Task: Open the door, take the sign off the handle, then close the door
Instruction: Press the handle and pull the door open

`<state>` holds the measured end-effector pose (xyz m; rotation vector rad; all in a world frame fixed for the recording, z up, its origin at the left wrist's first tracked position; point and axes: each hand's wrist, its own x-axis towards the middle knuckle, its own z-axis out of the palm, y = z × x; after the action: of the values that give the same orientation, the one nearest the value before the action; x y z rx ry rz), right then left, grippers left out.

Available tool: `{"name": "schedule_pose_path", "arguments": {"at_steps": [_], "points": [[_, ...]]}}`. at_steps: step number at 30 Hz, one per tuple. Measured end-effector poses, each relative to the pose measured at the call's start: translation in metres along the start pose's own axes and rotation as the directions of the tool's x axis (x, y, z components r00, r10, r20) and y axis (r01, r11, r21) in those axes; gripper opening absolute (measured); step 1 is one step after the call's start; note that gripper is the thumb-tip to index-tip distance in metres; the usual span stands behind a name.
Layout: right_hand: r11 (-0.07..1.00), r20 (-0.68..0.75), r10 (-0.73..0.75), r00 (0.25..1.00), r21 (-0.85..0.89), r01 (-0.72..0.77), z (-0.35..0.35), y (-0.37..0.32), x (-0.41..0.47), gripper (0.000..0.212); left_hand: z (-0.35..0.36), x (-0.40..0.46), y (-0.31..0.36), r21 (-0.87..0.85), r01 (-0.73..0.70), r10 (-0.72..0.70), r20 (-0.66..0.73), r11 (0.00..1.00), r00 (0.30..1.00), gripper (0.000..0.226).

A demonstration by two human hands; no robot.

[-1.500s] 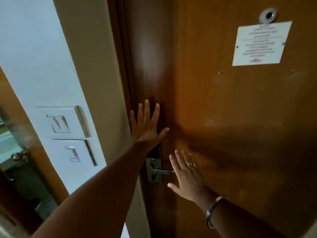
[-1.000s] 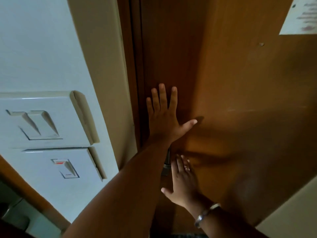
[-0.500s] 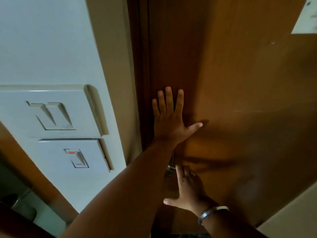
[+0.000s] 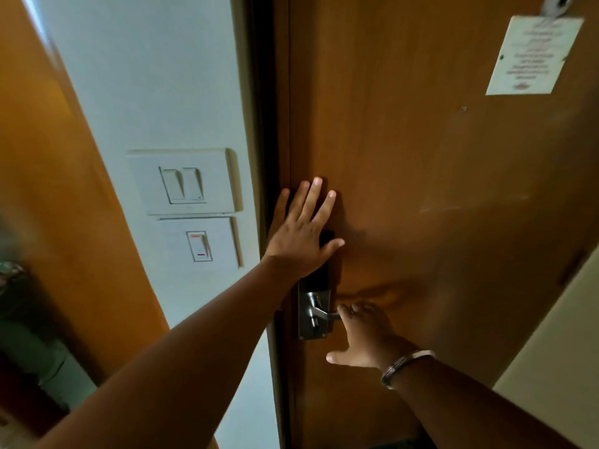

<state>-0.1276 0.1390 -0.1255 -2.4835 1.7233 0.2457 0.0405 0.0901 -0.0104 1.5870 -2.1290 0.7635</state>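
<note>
The brown wooden door (image 4: 421, 189) sits flush in its frame. My left hand (image 4: 301, 234) lies flat on it with fingers spread, just above the dark lock panel and the metal lock plate (image 4: 312, 315). My right hand (image 4: 363, 332), with a bangle at the wrist, has its fingers curled over the lever handle (image 4: 331, 315) and its thumb sticking out below. Most of the lever is hidden under those fingers. No sign is visible on the handle.
A white printed notice (image 4: 531, 56) is fixed to the door below a peephole (image 4: 556, 3). Left of the frame, two white switch plates (image 4: 183, 183) sit on a pale wall. A second wooden panel (image 4: 48, 189) stands at far left. A cream wall (image 4: 551, 367) closes in at lower right.
My right hand has gone from lying flat on the door to curling its fingers over the lever. My left hand has stayed flat on the door. The view has pulled back, showing the lock again.
</note>
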Motion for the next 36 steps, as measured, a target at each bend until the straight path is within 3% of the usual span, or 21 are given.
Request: {"name": "schedule_pose_path", "arguments": {"at_steps": [9,13,16,18,21,24,26,30,34,36], "points": [[0.995,-0.034,-0.059,0.998,0.08,0.062,0.016,0.024,-0.091,0.087,-0.053,-0.057,0.015,0.213,-0.218,0.226,-0.011,0.952,0.974,0.079],[0.986,-0.069,-0.05,0.996,0.154,0.06,0.021,0.031,-0.132,0.077,-0.074,-0.086,0.035,0.2,-0.303,0.327,-0.097,0.932,0.94,0.076],[0.963,-0.132,0.032,0.991,0.268,0.005,0.021,0.02,-0.169,0.083,-0.086,-0.109,0.04,0.178,-0.356,0.39,-0.229,0.917,0.892,0.075],[0.952,-0.211,0.08,0.974,0.306,-0.012,0.012,0.01,-0.192,0.09,-0.092,-0.116,0.038,0.185,-0.375,0.418,-0.343,0.908,0.841,0.076],[0.935,-0.352,0.159,0.922,0.353,-0.026,-0.006,-0.01,-0.219,0.093,-0.092,-0.116,0.043,0.186,-0.491,0.512,-0.497,0.851,0.7,0.077],[0.876,-0.437,0.304,0.847,0.478,-0.067,-0.029,-0.03,-0.244,0.096,-0.09,-0.119,0.064,0.089,-0.597,0.514,-0.617,0.798,0.596,0.081],[0.859,-0.502,0.362,0.785,0.507,-0.072,-0.043,-0.04,-0.263,0.098,-0.09,-0.124,0.074,-0.006,-0.595,0.45,-0.648,0.803,0.614,0.085],[0.802,-0.567,0.517,0.641,0.583,-0.131,-0.069,-0.07,-0.294,0.097,-0.085,-0.13,0.073,-0.244,-0.571,0.349,-0.587,0.784,0.73,0.083],[0.78,-0.647,0.58,0.495,0.616,-0.108,-0.093,-0.091,-0.311,0.081,-0.064,-0.141,0.075,-0.338,-0.634,0.469,-0.456,0.695,0.757,0.081],[0.757,-0.657,0.596,0.461,0.651,-0.051,-0.106,-0.096,-0.32,0.07,-0.053,-0.144,0.085,-0.35,-0.615,0.515,-0.341,0.707,0.787,0.074]]}}
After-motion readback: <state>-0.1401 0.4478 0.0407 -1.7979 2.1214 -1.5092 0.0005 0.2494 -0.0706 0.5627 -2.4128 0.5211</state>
